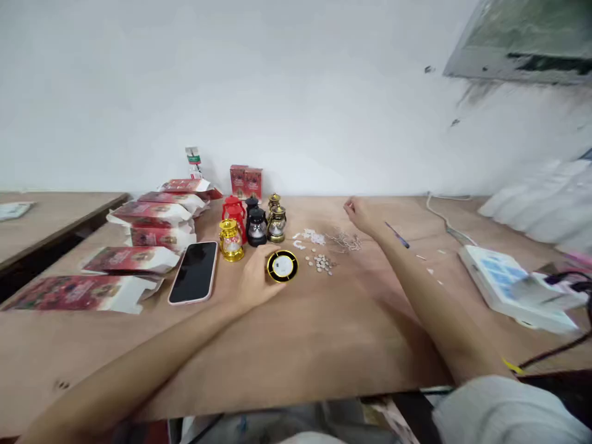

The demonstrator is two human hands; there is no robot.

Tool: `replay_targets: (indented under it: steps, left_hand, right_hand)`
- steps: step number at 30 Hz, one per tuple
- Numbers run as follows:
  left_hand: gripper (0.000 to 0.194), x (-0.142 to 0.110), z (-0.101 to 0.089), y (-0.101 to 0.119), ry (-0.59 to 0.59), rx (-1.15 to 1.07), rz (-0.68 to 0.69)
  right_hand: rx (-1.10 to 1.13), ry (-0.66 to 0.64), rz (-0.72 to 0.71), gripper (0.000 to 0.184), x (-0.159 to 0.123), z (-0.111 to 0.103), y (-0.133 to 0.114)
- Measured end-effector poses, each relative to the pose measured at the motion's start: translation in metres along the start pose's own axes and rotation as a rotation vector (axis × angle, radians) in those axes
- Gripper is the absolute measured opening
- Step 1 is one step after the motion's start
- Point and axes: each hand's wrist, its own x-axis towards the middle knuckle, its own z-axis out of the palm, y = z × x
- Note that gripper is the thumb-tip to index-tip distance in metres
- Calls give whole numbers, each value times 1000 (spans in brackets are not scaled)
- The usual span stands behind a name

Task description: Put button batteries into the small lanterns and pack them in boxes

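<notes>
My left hand (256, 275) is closed around a small gold lantern (282, 266), its round black-and-gold base with a white centre tipped toward me. Over the far part of the table, my right hand (359, 214) has its fingers curled together; whatever they may hold is too small to see. Beneath and left of it lies a tangle of thin silver chains (345, 239). Several button cells (321, 263) and small white pieces (311, 235) are scattered between the hands. Behind my left hand stand several mini lanterns: gold (230, 240), red (234, 213), black (256, 227) and bronze (277, 224).
Opened red boxes (143, 213) line the left side, beside a phone (193, 272). Two upright red boxes (246, 182) stand by the wall. A blue pen (397, 235) lies right of the chains. A white power strip case (513, 287) with cables sits at far right.
</notes>
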Motion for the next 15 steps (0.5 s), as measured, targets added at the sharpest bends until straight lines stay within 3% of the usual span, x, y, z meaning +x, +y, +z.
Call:
replay_targets:
  steps: [3,6,8,11,15]
  left_hand:
    - [49,0,1,-2,3,2,-5]
    - [48,1,1,-2,29,1,-21]
    - [45,2,1,-2,69,-8,-66]
    - [43,4,-2,-2,169,-47,-209]
    - [43,4,-7,-3,290,-114,-400]
  right_hand:
    - [261,-29,123,9,3,-4,-4]
    - [637,-266,162,12,0,-9,-15]
    - [826,-513,92,20,-5,-12,-27]
    - [892,-831,-37,33,-16,-9,-49]
    - [929,-980,-123,39,-31,8,-79]
